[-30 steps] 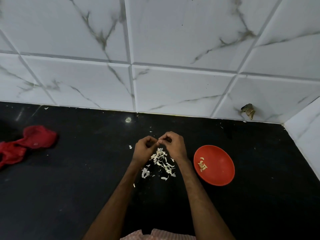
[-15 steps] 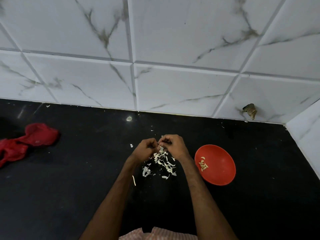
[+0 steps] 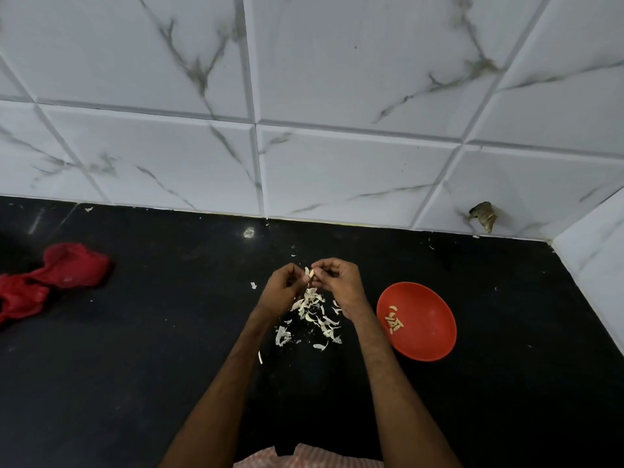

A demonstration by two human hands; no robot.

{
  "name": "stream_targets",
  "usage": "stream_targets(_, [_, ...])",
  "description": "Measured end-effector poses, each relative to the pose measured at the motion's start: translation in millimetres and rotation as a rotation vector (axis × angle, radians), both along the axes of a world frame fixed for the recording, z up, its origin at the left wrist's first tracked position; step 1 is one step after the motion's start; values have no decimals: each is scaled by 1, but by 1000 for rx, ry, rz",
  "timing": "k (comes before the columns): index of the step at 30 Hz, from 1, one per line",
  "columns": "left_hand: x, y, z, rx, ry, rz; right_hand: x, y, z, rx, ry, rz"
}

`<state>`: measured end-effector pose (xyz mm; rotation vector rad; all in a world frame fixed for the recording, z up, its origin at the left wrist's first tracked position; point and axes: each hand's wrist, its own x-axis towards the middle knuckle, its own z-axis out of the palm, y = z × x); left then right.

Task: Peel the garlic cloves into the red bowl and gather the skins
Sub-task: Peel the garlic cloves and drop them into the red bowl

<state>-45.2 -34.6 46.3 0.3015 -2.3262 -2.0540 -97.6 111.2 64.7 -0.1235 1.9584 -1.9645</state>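
The left hand (image 3: pixel 282 287) and right hand (image 3: pixel 339 283) are pinching one garlic clove (image 3: pixel 310 273) between curled fingertips above the black counter (image 3: pixel 169 366) — loose skins (image 3: pixel 317 315) are lying scattered just beneath them, the red bowl (image 3: pixel 429 342) is sitting to their right (a few peeled cloves (image 3: pixel 393 323) inside), a red cloth (image 3: pixel 50 278) far left.

Glossy black stone counter (image 3: pixel 135 383); glossy veined marble-look wall tiles (image 3: pixel 337 170); smooth red bowl (image 3: pixel 429 336); papery garlic skins (image 3: pixel 317 315); crumpled red cloth (image 3: pixel 50 278).
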Motion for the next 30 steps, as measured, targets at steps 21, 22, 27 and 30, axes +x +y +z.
stream_targets(21, [-1, 4, -5, -127, 60, 58, -3, -4, 1, 323, 238, 17])
stream_targets(22, [-1, 5, -5, -123, 57, 61, -2, -4, 1, 326, 239, 11])
stream_targets(27, [-2, 4, -4, -82, 51, 90, -1, -3, -1, 298, 245, 22])
stream_targets(30, [-3, 4, -5, -62, 48, 82, -1, -5, -3, 297, 223, -1])
